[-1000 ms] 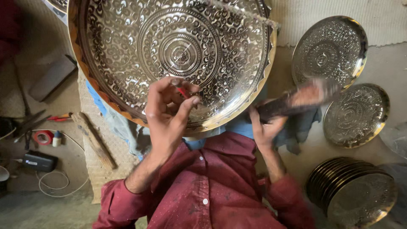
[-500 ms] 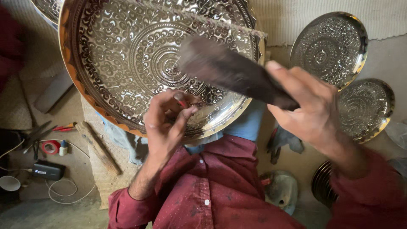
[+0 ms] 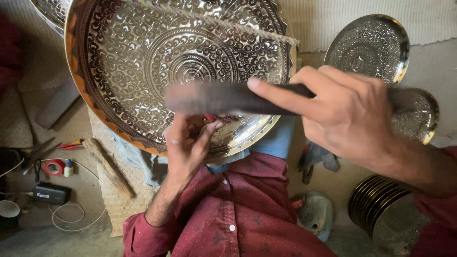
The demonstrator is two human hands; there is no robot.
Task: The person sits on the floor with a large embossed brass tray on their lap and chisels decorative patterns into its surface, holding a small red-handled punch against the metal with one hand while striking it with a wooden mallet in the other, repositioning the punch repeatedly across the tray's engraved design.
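A: Looking at the middle of the frame, what has the right hand (image 3: 350,119) got?

B: A dark tool (image 3: 223,99), a hammer or mallet by its shape. The fingers are wrapped tight round the handle with the forefinger laid along it, and the blurred head points toward the left of the frame.

A: And where is it relative to the big engraved tray (image 3: 178,71)?

B: In front of it, crossing its lower half. The tray fills the upper left and centre, tilted up toward the camera. Whether the tool touches the metal, I cannot tell.

A: The left hand (image 3: 188,143)?

B: Just below the tool's head, at the tray's lower rim. Its fingertips are pinched together on something small with a bit of red showing (image 3: 208,117); too hidden to name.

A: Anything else about?

B: Two smaller engraved plates (image 3: 366,47) at upper right, a stack of plates (image 3: 381,209) at lower right, a roll of red tape (image 3: 54,167) at the left edge.
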